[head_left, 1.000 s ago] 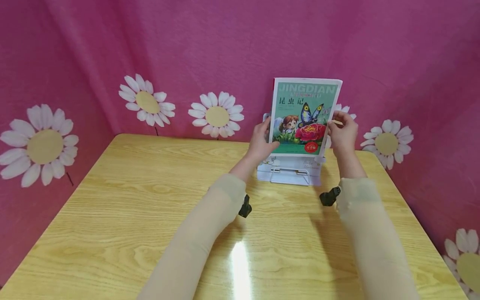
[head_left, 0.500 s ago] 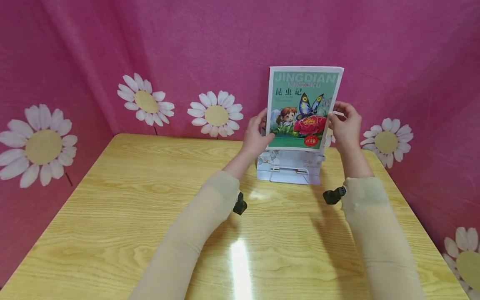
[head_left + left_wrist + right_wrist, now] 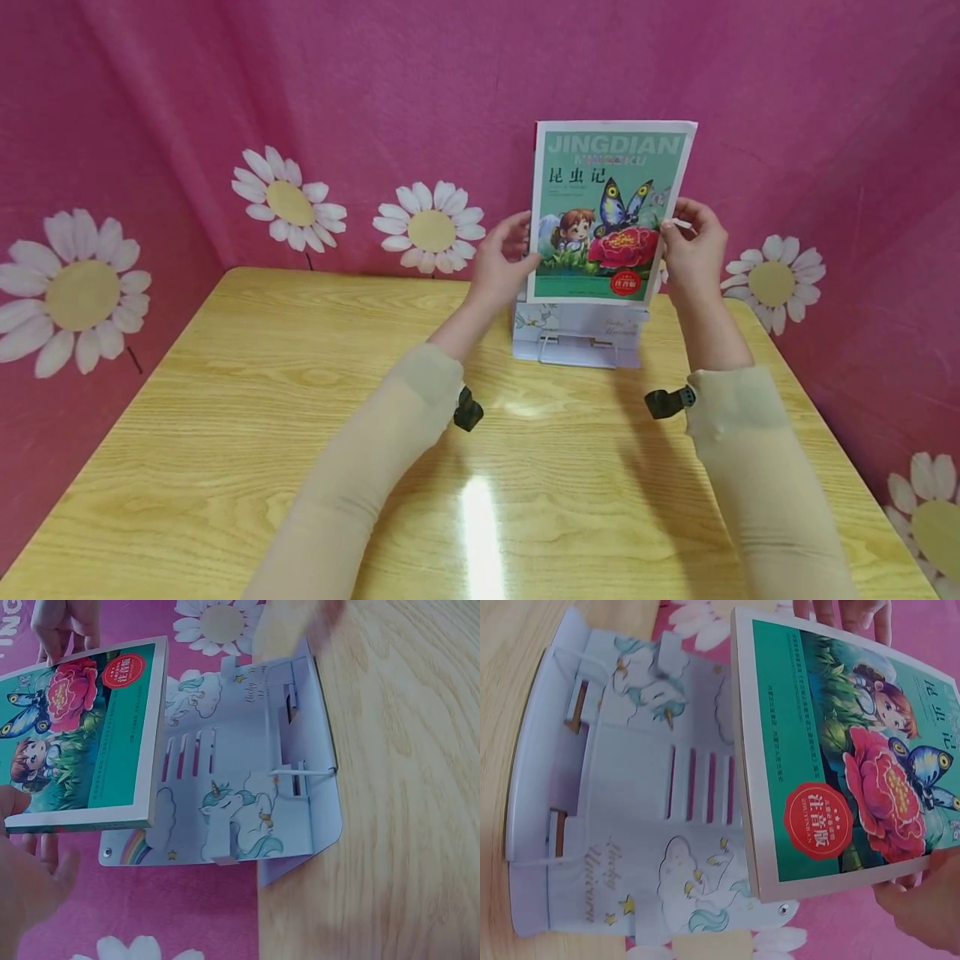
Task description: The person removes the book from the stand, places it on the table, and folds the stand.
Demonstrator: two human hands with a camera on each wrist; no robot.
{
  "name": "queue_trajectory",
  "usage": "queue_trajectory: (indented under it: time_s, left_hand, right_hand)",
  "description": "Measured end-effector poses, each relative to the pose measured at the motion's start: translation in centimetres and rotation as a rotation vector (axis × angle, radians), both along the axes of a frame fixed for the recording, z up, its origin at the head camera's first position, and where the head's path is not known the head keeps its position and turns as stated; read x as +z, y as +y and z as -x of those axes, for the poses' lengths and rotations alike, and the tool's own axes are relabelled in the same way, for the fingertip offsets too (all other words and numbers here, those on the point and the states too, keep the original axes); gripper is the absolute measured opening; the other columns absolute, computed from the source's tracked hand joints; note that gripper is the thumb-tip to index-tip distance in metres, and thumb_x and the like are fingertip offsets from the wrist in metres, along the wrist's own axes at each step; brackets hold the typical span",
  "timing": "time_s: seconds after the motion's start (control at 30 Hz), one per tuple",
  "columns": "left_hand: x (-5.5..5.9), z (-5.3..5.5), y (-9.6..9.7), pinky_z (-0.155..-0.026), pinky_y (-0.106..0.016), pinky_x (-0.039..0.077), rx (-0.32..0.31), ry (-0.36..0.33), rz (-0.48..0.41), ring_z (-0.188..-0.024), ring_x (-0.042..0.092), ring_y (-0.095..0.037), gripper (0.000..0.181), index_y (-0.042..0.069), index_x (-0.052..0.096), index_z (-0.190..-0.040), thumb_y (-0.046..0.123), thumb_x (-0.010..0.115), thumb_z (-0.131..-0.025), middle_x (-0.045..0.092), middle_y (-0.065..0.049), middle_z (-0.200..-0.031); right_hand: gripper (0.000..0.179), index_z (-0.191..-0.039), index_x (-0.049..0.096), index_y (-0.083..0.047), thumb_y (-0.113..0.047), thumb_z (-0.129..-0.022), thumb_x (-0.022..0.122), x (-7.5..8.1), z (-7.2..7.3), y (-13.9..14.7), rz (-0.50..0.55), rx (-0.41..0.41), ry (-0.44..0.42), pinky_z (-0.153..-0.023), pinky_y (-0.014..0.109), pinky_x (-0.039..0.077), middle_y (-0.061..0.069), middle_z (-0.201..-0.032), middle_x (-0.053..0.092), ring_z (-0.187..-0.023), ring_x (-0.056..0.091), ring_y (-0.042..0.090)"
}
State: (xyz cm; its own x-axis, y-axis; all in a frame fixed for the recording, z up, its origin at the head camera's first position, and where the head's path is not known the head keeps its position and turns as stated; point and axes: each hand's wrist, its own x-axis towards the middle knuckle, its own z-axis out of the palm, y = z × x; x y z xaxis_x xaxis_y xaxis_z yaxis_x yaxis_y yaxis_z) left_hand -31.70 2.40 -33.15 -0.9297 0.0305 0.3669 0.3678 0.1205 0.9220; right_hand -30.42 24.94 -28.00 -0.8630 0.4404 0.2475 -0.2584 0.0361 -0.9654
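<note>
A green-covered book [image 3: 577, 196] with a butterfly, a red flower and a child on its front is held upright, tilted slightly, in front of the purple curtain. My left hand [image 3: 497, 265] grips its left edge, with the thumb on the cover and the fingers behind. On the opposite edge, my right hand [image 3: 696, 250] pinches the book between thumb and fingers. Below and behind it stands a white book stand [image 3: 577, 321] printed with unicorns. Both wrist views show a gap between the book's lower edge and the stand's ledge [image 3: 547, 765]. The cover hides the stand's upper part in the head view.
The stand rests near the back right of a wooden table [image 3: 262, 400]. A purple curtain [image 3: 450, 75] with large white daisies hangs close behind and at both sides. Black wrist cameras protrude from both sleeves.
Both hands have raised the book away from the stand's ledge and brought it nearer. More of the stand's lower front shows, and my left hand has shifted a little leftward.
</note>
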Motion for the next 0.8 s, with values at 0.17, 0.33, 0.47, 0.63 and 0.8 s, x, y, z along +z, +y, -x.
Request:
queue_trajectory:
  time_s: [0.17,0.33,0.47,0.63,0.8]
  left_hand:
    - [0.8,-0.7,-0.6,-0.084,-0.024,0.053,0.024,0.073,0.001,-0.095,0.061,-0.019,0.05,0.014,0.057,-0.129,0.0,0.069,-0.083,0.063,-0.01,-0.109]
    - [1.5,-1.5,-1.3,-0.082,-0.021,0.053,0.059,0.151,0.03,-0.093,0.063,-0.018,0.046,0.012,0.059,-0.127,0.005,0.071,-0.083,0.064,-0.009,-0.103]
    - [1.9,-2.3,-1.8,-0.081,-0.025,0.054,0.104,0.214,0.038,-0.088,0.064,-0.018,0.042,0.009,0.062,-0.123,0.004,0.071,-0.082,0.066,-0.011,-0.097]
    - [2.5,-3.3,-2.5,-0.077,-0.024,0.054,0.152,0.266,0.071,-0.084,0.063,-0.017,0.04,0.008,0.064,-0.12,0.004,0.073,-0.081,0.067,-0.01,-0.094]
    - [3.0,-4.2,-3.6,-0.075,-0.025,0.054,0.128,0.258,0.08,-0.084,0.063,-0.021,0.04,0.008,0.063,-0.12,0.003,0.072,-0.081,0.066,-0.01,-0.094]
  right_hand:
    - [0.024,-0.108,0.061,-0.01,0.005,-0.092,0.05,0.5,-1.0,-0.4,0.063,0.008,0.028,-0.063,0.017,0.05,0.0,-0.095,0.051,-0.09,0.052,0.012]
    - [0.024,-0.11,0.06,-0.01,0.004,-0.093,0.05,1.2,-2.1,-0.7,0.124,0.045,0.01,-0.065,0.018,0.052,0.001,-0.099,0.051,-0.089,0.053,0.011]
    - [0.025,-0.112,0.06,-0.009,0.004,-0.093,0.051,1.8,-3.3,-1.1,0.162,0.07,-0.016,-0.066,0.019,0.053,0.002,-0.101,0.052,-0.092,0.053,0.013]
    - [0.027,-0.117,0.06,-0.01,-0.002,-0.092,0.055,2.1,-4.7,-1.6,0.193,0.107,-0.061,-0.07,0.021,0.054,0.002,-0.107,0.052,-0.1,0.052,0.016]
    - [0.03,-0.121,0.058,-0.011,-0.006,-0.091,0.057,2.2,-6.0,-1.9,0.197,0.146,-0.084,-0.085,0.032,0.052,0.002,-0.113,0.05,-0.108,0.049,0.018]
